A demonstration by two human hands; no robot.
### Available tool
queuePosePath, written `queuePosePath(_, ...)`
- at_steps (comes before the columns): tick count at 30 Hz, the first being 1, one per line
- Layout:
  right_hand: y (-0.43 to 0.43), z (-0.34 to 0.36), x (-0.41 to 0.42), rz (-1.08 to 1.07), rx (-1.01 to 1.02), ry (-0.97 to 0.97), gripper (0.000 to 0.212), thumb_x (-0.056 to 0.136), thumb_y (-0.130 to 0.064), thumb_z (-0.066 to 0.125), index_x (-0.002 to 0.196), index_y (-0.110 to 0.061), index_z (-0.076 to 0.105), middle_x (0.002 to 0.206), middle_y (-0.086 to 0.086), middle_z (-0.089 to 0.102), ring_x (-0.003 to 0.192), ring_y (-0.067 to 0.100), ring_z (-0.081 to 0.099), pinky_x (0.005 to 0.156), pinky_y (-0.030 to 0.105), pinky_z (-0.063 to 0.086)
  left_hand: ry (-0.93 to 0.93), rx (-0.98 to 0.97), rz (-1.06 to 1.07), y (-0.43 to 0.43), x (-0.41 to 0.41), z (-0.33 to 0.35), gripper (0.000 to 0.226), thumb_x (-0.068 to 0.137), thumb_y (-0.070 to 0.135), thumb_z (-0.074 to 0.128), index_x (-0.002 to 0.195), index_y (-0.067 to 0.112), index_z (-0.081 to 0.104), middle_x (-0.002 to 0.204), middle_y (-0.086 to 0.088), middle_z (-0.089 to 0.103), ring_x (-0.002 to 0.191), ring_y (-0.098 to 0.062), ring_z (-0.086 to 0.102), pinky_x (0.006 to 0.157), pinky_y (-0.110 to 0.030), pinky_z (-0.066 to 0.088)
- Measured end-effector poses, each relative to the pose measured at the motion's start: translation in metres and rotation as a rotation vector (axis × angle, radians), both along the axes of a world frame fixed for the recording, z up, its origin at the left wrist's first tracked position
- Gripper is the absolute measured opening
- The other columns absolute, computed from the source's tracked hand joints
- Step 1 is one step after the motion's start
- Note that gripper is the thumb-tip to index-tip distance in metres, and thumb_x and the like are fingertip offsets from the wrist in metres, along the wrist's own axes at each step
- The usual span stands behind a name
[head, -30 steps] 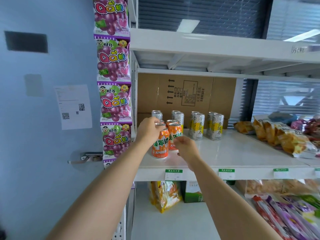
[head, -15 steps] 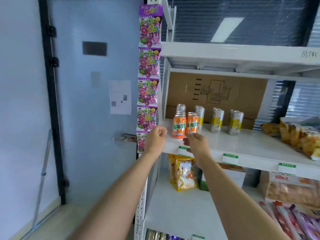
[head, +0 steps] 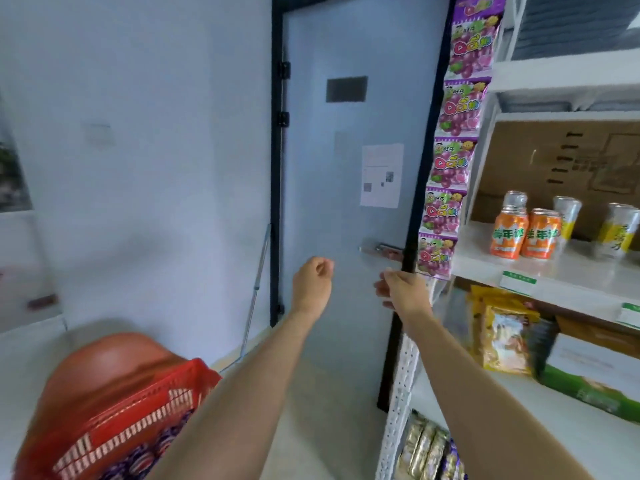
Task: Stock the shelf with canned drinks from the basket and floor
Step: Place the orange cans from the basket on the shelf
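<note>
1. Both hands have come away from the shelf since a second ago, and the view has swung off to the shelf's left. The two orange cans they were settling stay upright at the shelf's front left corner, touching each other.
2. The left hand hangs in the air to the left of the shelf, its grip curled into a loose fist around nothing.
3. The right hand is just off the shelf's left upright, fingers slack, its grip empty too.
4. Silver-and-yellow cans stand further back on the shelf, behind and to the right of the orange pair.
5. The red basket sits low, well to the left of the shelf. Can tops seem to show inside it, though they are blurred.
6. To my eye the placing step is done and the trip back for more stock is under way.
7. The next move would mean reaching down to the basket and opening each grip wide enough to take a can by its side. The cans would then go up to the shelf upright.
</note>
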State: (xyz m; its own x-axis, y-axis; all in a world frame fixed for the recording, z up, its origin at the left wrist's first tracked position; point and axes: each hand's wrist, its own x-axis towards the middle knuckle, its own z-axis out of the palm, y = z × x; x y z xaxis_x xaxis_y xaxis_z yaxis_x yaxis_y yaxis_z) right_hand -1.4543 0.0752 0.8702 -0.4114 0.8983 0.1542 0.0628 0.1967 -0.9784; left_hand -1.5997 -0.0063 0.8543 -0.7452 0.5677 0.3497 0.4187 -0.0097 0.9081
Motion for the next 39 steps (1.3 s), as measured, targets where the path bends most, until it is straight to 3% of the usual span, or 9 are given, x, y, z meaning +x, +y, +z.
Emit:
queuePosePath(3,-0.039,-0.011,-0.06,0.107,-0.036,0.005,0.022,0.098,-0.021,0.051,0.08,-0.019,0.063,0.087,0.01,0.07,0.08,0.022,0.064,0.073,0.035,0.049,-0.008,-0.011,0.084,-0.048,-0.049,-0.008,0.022,0.097,0.021,0.05,0.095,0.004,0.064,0.096,-0.014,0.069,0.09,-0.032,0.064,0.082,-0.041,0.053)
queuePosePath(6,-0.079,-0.02,-0.127,0.209,-0.054,-0.007,0.021,0.098,-0.021,0.051,0.081,-0.019,0.064,0.087,0.008,0.07,0.081,0.022,0.064,0.074,0.036,0.049,-0.044,-0.024,0.135,-0.098,-0.104,-0.02,0.018,0.099,0.02,0.047,0.094,0.014,0.063,0.099,-0.008,0.069,0.093,-0.03,0.065,0.087,-0.044,0.053)
queuePosePath(11,-0.152,-0.039,-0.234,0.384,-0.084,-0.018,0.021,0.1,-0.024,0.05,0.085,-0.018,0.064,0.086,0.005,0.07,0.078,0.018,0.064,0.07,0.029,0.05,-0.121,-0.084,0.282,-0.184,-0.202,-0.053,0.03,0.091,0.006,0.048,0.074,0.03,0.056,0.092,-0.004,0.067,0.093,-0.034,0.066,0.082,-0.044,0.052)
queuePosePath(17,-0.216,-0.081,-0.329,0.523,-0.119,-0.065,0.021,0.099,-0.025,0.052,0.09,-0.014,0.067,0.086,0.004,0.071,0.079,0.017,0.064,0.075,0.033,0.051,-0.233,-0.082,0.398,-0.261,-0.278,-0.09,0.017,0.095,0.016,0.051,0.082,0.024,0.057,0.088,-0.002,0.066,0.084,-0.028,0.064,0.074,-0.034,0.047)
queuePosePath(20,-0.233,-0.108,-0.37,0.581,-0.149,-0.124,0.022,0.099,-0.025,0.053,0.092,-0.011,0.068,0.086,0.006,0.071,0.077,0.016,0.064,0.077,0.036,0.052,-0.26,-0.146,0.449,-0.289,-0.31,-0.119,0.011,0.095,0.018,0.052,0.088,0.025,0.058,0.093,-0.004,0.069,0.088,-0.028,0.065,0.083,-0.038,0.052)
queuePosePath(25,-0.246,-0.161,-0.434,0.678,-0.18,-0.248,0.023,0.099,-0.026,0.052,0.084,-0.018,0.068,0.085,0.003,0.073,0.083,0.021,0.067,0.081,0.039,0.053,-0.357,-0.243,0.549,-0.315,-0.361,-0.179,0.011,0.098,0.021,0.051,0.095,0.017,0.06,0.097,-0.008,0.069,0.092,-0.03,0.066,0.088,-0.048,0.053)
queuePosePath(29,-0.24,-0.207,-0.48,0.775,-0.207,-0.371,0.024,0.101,-0.024,0.049,0.085,-0.017,0.066,0.088,0.006,0.072,0.088,0.024,0.07,0.085,0.042,0.054,-0.403,-0.318,0.634,-0.315,-0.392,-0.221,0.028,0.1,0.034,0.046,0.111,0.013,0.061,0.099,-0.003,0.069,0.092,-0.022,0.065,0.089,-0.043,0.053)
queuePosePath(36,-0.214,-0.305,-0.56,0.91,-0.264,-0.646,0.025,0.1,-0.028,0.05,0.087,-0.017,0.068,0.09,0.005,0.074,0.09,0.023,0.069,0.088,0.044,0.055,-0.637,-0.432,0.794,-0.3,-0.437,-0.31,0.018,0.1,0.032,0.047,0.105,0.02,0.06,0.104,0.002,0.065,0.1,-0.018,0.06,0.089,-0.033,0.046)
queuePosePath(39,-0.215,-0.339,-0.575,0.946,-0.263,-0.729,0.026,0.099,-0.031,0.051,0.086,-0.018,0.07,0.086,0.004,0.074,0.091,0.025,0.069,0.09,0.046,0.054,-0.746,-0.431,0.836,-0.303,-0.428,-0.344,0.023,0.1,0.032,0.047,0.113,0.016,0.059,0.107,0.002,0.064,0.098,-0.015,0.058,0.087,-0.03,0.044)
